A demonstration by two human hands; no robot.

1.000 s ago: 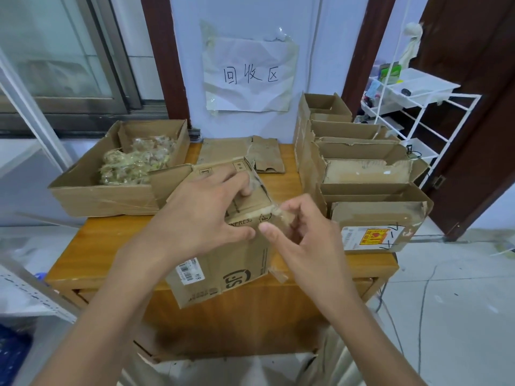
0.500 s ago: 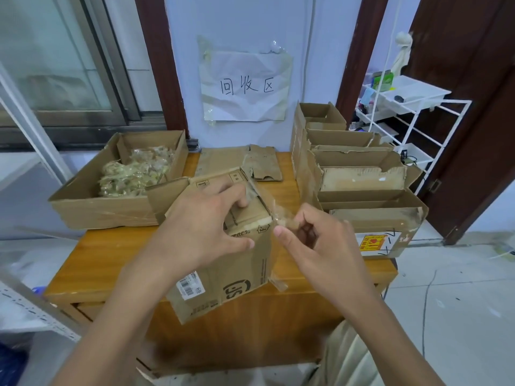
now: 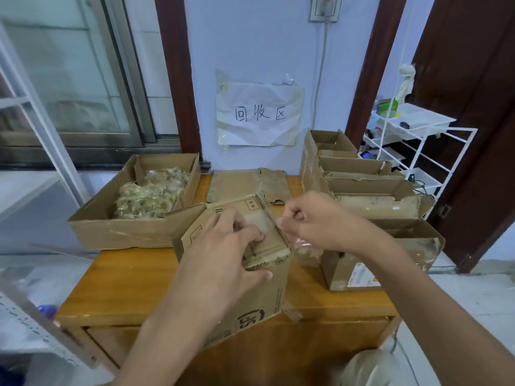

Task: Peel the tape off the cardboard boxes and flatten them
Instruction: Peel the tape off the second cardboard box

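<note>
Pressing down, my left hand (image 3: 223, 254) is gripping the cardboard box (image 3: 250, 277) on the surface (image 3: 125, 285). My right hand (image 3: 315, 218) is pinching clear tape (image 3: 267, 221) just beside it.

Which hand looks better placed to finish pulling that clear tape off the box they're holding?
The right hand, probably: it already pinches the clear tape lifted off the box top. The left hand lies over the box, steadying it.
</note>
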